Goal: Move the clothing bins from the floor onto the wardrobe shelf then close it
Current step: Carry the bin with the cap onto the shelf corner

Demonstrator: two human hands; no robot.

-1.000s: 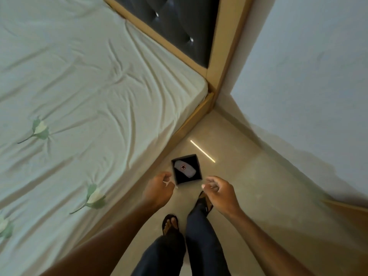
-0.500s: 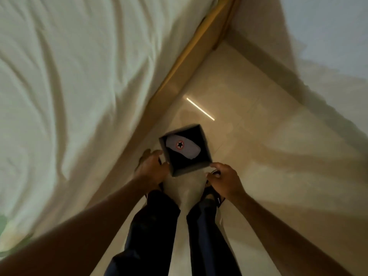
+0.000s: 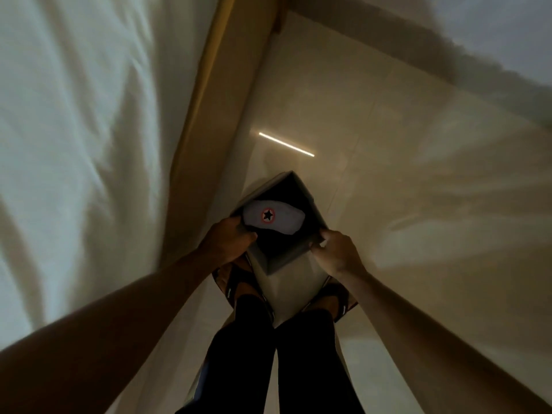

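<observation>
A small dark square clothing bin is on the floor right in front of my feet, beside the bed frame. Inside lies a pale folded garment with a round red-and-black star patch. My left hand grips the bin's left rim, fingers curled over the edge into the bin. My right hand clasps the bin's near right corner. I cannot tell whether the bin has left the floor. The wardrobe is out of view.
The bed with a pale sheet fills the left, its wooden side rail running close to the bin. A pale wall closes the right. Glossy tiled floor lies between. My sandalled feet stand just behind the bin.
I have bent down closer to the bin. Both hands went from hovering apart above it to closing on its left rim and right corner.
</observation>
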